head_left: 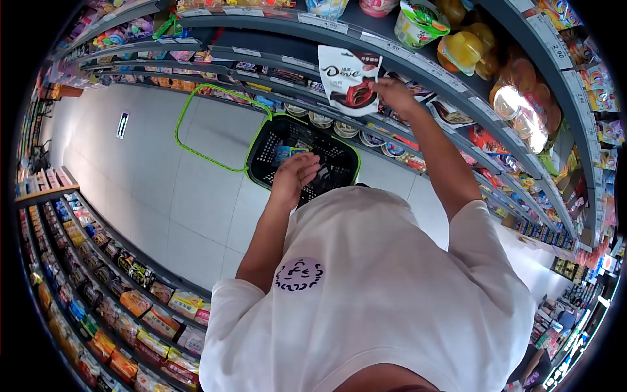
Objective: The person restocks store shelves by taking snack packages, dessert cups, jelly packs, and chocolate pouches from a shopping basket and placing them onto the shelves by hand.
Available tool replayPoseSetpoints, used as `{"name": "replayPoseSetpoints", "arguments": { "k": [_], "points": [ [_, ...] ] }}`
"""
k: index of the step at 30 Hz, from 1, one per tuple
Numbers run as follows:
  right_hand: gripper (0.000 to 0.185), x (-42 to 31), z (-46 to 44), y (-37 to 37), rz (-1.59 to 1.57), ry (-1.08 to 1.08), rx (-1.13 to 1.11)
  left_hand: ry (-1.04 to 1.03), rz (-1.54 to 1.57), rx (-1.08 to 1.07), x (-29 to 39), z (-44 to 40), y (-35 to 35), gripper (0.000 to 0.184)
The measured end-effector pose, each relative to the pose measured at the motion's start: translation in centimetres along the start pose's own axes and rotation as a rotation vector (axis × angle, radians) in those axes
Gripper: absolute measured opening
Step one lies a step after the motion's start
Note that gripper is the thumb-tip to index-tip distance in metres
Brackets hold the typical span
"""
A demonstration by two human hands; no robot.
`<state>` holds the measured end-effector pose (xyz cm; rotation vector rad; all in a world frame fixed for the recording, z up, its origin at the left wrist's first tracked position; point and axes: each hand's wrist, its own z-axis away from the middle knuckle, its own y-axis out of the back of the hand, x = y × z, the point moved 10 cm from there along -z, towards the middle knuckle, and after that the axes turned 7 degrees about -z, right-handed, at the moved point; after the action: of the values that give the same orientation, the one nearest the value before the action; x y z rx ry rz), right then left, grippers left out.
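A white Dove pouch [346, 80] with a brown chocolate picture hangs upright in front of the shelves, pinched at its right edge by my right hand [394, 96]. My left hand [297, 175] is over the black basket [261, 149], palm turned inward, its fingers apart with nothing between them. The basket has a bright green rim and stands on the floor before me. Inside it lie a blue packet [287, 153] and some dark items that I cannot make out.
The basket's green handle [177, 130] is folded out to the left over the floor [206, 189]. Shelves with price strips [431, 68] curve across the top and right. Another snack shelf [124, 287] stands at lower left. A person's arm [528, 366] shows at lower right.
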<state>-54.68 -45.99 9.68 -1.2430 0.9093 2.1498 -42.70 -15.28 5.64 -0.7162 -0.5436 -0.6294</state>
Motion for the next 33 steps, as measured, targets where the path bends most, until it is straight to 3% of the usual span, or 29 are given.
{"name": "replayPoseSetpoints", "arguments": {
  "k": [11,17,19,23,25,29,31,33],
  "points": [
    [0.021,3.2,-1.1,-2.7,-0.247,-0.254,-0.183,0.001,-0.028,0.073,0.4,1.9,1.8,0.023],
    [0.013,2.7,-4.8,0.6,-0.492,-0.209,-0.067,-0.003,0.007,0.057,0.4,2.0,1.9,0.023],
    [0.012,1.4,-4.6,3.4,-0.582,-0.137,0.141,-0.009,0.009,0.047,0.6,2.0,1.6,0.023],
    [0.012,0.3,-3.9,4.0,-0.612,-0.089,0.196,-0.003,0.003,0.061,0.9,2.2,1.2,0.024],
    [0.011,-0.8,-3.6,4.6,-0.642,0.055,0.267,-0.010,0.014,0.033,0.8,2.1,1.1,0.024],
    [0.011,2.1,-6.7,5.8,-0.447,0.096,0.315,-0.006,-0.003,0.032,0.8,2.2,1.1,0.024],
    [0.011,1.0,-7.1,6.4,0.056,0.251,0.401,0.002,0.001,0.027,0.6,2.0,1.1,0.024],
    [0.012,1.1,-7.1,5.9,-0.085,0.135,0.325,-0.003,-0.014,0.023,0.5,2.0,0.9,0.023]
  ]
}}
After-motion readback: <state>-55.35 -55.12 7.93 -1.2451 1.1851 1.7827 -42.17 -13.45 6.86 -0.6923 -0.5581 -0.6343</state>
